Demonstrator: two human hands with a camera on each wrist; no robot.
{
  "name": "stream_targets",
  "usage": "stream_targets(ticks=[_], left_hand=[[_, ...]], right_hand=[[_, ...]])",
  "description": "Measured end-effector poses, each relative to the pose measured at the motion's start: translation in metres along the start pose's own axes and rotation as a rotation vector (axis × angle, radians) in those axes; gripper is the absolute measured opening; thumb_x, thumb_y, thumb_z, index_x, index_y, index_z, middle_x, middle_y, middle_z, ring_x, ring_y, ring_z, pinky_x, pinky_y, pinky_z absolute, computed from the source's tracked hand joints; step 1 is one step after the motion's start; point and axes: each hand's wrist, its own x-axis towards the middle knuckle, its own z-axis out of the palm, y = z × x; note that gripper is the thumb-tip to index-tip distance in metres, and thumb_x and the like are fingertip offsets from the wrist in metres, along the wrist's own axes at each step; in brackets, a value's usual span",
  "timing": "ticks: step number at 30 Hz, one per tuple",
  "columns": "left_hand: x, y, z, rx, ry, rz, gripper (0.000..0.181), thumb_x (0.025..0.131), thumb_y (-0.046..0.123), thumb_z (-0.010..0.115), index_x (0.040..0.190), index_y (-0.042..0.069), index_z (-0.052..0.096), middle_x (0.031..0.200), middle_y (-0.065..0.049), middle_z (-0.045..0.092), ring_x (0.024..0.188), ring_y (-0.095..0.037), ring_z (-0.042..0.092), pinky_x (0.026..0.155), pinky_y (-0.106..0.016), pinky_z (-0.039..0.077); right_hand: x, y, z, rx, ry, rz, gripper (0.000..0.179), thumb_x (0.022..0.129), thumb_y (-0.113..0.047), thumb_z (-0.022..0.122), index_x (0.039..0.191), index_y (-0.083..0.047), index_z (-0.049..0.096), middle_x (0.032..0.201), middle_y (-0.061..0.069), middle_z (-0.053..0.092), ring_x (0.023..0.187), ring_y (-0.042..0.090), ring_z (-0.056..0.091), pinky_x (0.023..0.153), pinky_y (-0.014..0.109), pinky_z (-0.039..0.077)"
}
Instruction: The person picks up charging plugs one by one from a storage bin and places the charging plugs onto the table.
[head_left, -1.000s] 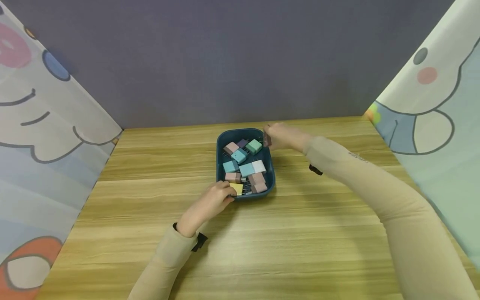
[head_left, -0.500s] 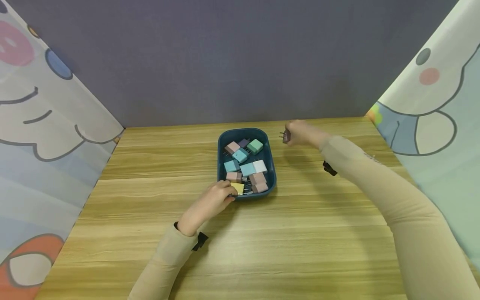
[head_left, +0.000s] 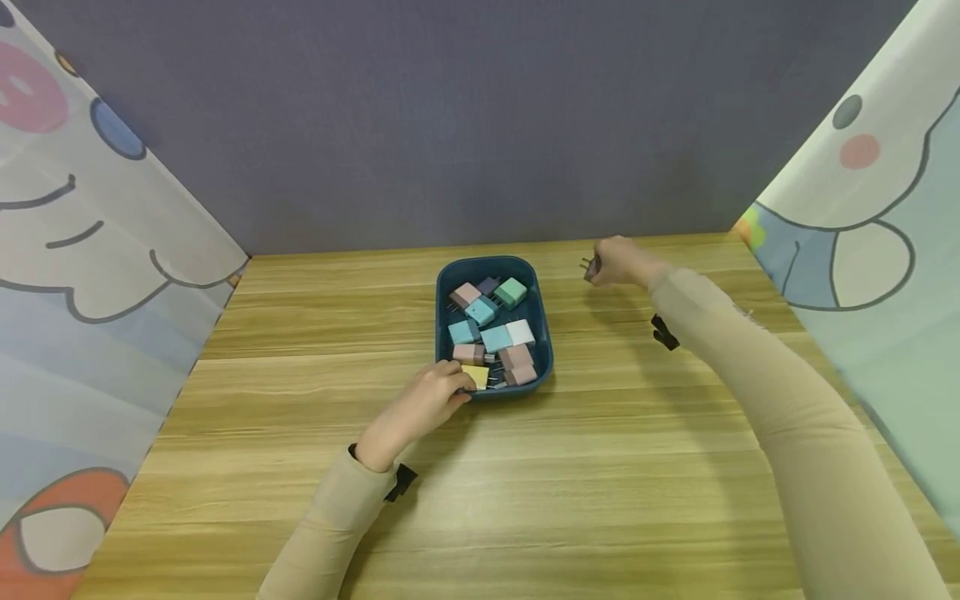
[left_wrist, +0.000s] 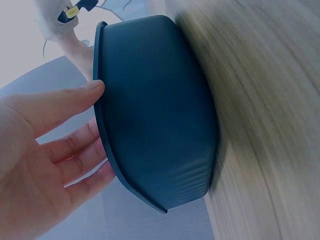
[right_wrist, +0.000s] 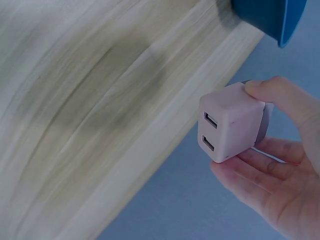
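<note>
A dark blue plastic bin (head_left: pixel 480 268) stands on the table, holding several plug-in chargers. Its near left rim is pinched by my left hand (head_left: pixel 422 402); in the left wrist view the thumb lies on the outer wall (left_wrist: pixel 155 110) and the fingertips go over the rim. A yellow charger (head_left: pixel 476 377) lies close to those fingers. To the right of the bin, my right hand (head_left: pixel 625 262) holds a pink USB charger (right_wrist: pixel 235 122) above the table, prongs toward the bin in the head view. The right wrist view shows its two USB ports.
Inside the bin lie a green charger (head_left: pixel 512 292), a white one (head_left: pixel 520 332), and several blue and pink ones. A grey panel (head_left: pixel 480 125) rises behind the wooden table (head_left: pixel 525 492). Cartoon-printed cloth (head_left: pixel 862 208) borders both sides.
My right hand has moved the charger from the bin's far right corner out to the right, slowing in the last half second. The left hand and the bin have stayed in place.
</note>
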Motion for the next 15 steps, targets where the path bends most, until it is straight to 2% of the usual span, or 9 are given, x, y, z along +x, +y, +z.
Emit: stream_targets(ticks=[9,15], left_hand=[[-0.001,0.0,-0.001,0.0,-0.001,-0.003,0.01,0.075,0.004,0.069,0.084,0.006,0.067,0.08,-0.003,0.058,0.074,-0.015,0.054,0.066,-0.024,0.046],[-0.002,0.0,0.0,0.0,0.003,-0.001,0.01,0.075,0.004,0.069,0.084,0.006,0.067,0.079,-0.003,0.058,0.074,-0.015,0.054,0.065,-0.024,0.045]], right_hand=[[0.006,0.011,0.009,0.023,-0.022,0.034,0.019,0.078,-0.015,0.064,0.081,0.004,0.062,0.08,0.014,0.062,0.069,0.022,0.056,0.069,0.038,0.047],[0.009,0.013,0.017,-0.007,-0.045,0.089,0.013,0.077,-0.015,0.061,0.072,-0.004,0.057,0.071,0.007,0.056,0.058,0.016,0.043,0.057,0.031,0.038]])
